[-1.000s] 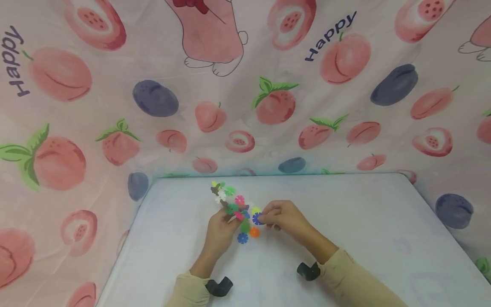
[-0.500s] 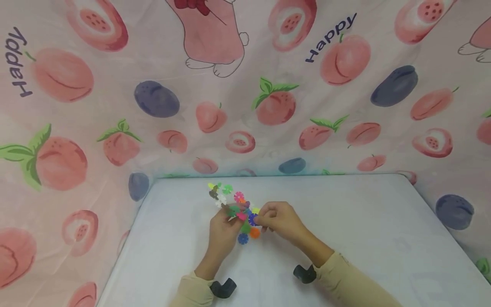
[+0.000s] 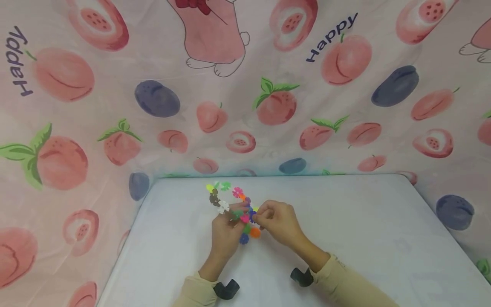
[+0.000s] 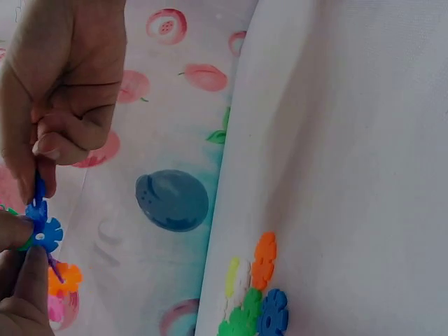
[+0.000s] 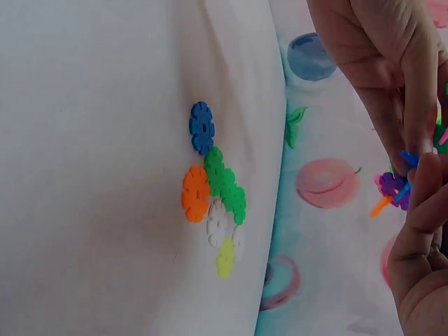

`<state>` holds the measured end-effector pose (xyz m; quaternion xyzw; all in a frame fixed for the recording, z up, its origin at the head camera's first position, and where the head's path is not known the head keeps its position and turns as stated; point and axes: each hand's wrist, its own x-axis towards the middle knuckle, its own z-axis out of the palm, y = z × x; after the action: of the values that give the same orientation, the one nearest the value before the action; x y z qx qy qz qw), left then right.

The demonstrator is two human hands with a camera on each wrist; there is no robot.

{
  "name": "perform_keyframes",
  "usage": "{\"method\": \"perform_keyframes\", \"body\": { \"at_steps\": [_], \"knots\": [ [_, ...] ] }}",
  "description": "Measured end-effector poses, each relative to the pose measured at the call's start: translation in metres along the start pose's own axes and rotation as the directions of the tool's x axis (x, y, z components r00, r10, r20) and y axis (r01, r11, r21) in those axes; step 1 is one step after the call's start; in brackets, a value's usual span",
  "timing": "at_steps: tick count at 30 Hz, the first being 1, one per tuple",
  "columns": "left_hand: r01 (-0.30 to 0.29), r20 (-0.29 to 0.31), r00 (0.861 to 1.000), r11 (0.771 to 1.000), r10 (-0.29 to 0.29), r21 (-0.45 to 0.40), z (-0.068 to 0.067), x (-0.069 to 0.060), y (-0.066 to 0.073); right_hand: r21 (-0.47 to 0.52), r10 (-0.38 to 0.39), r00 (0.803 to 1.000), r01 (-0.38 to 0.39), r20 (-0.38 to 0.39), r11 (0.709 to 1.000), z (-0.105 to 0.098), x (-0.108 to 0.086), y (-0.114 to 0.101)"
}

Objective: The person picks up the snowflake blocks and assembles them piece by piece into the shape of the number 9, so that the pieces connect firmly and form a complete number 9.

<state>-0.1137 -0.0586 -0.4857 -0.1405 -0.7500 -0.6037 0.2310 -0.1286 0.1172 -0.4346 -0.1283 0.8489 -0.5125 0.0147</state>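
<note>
My left hand (image 3: 226,238) holds a string of linked plastic snowflake discs above the table. Along it are a white disc (image 3: 223,207), a brown disc (image 3: 214,198), a yellow disc (image 3: 209,187), a green disc (image 3: 225,186) and a pink disc (image 3: 238,192). From the right, my right hand (image 3: 281,224) pinches a blue disc (image 4: 39,187) between thumb and forefinger. In the left wrist view it meets another blue disc (image 4: 49,235) at my left fingertips. Whether the two are locked together I cannot tell. Fingers hide part of the string.
Loose discs lie on the white tabletop (image 3: 364,221) below the hands: a blue one (image 5: 202,128), an orange one (image 5: 195,194), a yellow one (image 5: 224,258), plus green and white ones. Behind the table hangs a fruit-print cloth (image 3: 245,115). Black curved pieces (image 3: 227,290) sit at both cuffs.
My right hand has moved slightly left, bringing its blue disc from beside the string up against it. My left hand has shifted a little right, and the string's far end has tilted left.
</note>
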Motion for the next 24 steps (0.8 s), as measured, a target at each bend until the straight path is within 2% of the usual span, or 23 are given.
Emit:
{"method": "perform_keyframes", "body": {
  "at_steps": [6, 10, 12, 15, 19, 22, 24],
  "knots": [
    [-0.079, -0.051, 0.995, 0.997, 0.080, 0.020, 0.003, 0.000, 0.005, -0.039, -0.063, 0.996, 0.060, -0.065, 0.997, 0.002, -0.005, -0.007],
    [-0.145, -0.091, 0.985, 0.988, 0.149, 0.045, 0.004, -0.001, 0.008, -0.055, -0.099, 0.990, 0.094, -0.100, 0.994, 0.004, -0.007, -0.011],
    [-0.182, -0.111, 0.976, 0.981, 0.189, 0.067, 0.005, -0.001, 0.010, -0.063, -0.109, 0.988, 0.102, -0.111, 0.993, 0.005, -0.008, -0.013],
    [-0.250, -0.138, 0.954, 0.959, 0.267, 0.132, 0.004, -0.001, 0.011, -0.068, -0.113, 0.987, 0.106, -0.114, 0.992, 0.006, -0.008, -0.014],
    [-0.312, -0.139, 0.929, 0.928, 0.343, 0.203, 0.005, 0.000, 0.011, -0.070, -0.105, 0.987, 0.097, -0.118, 0.993, 0.008, -0.008, -0.014],
    [-0.317, -0.124, 0.931, 0.929, 0.343, 0.190, 0.005, 0.000, 0.011, -0.077, -0.107, 0.986, 0.098, -0.127, 0.992, 0.009, -0.010, -0.014],
    [-0.302, -0.120, 0.939, 0.940, 0.322, 0.157, 0.005, -0.001, 0.011, -0.082, -0.123, 0.983, 0.112, -0.138, 0.990, 0.009, -0.011, -0.013]
  ]
}}
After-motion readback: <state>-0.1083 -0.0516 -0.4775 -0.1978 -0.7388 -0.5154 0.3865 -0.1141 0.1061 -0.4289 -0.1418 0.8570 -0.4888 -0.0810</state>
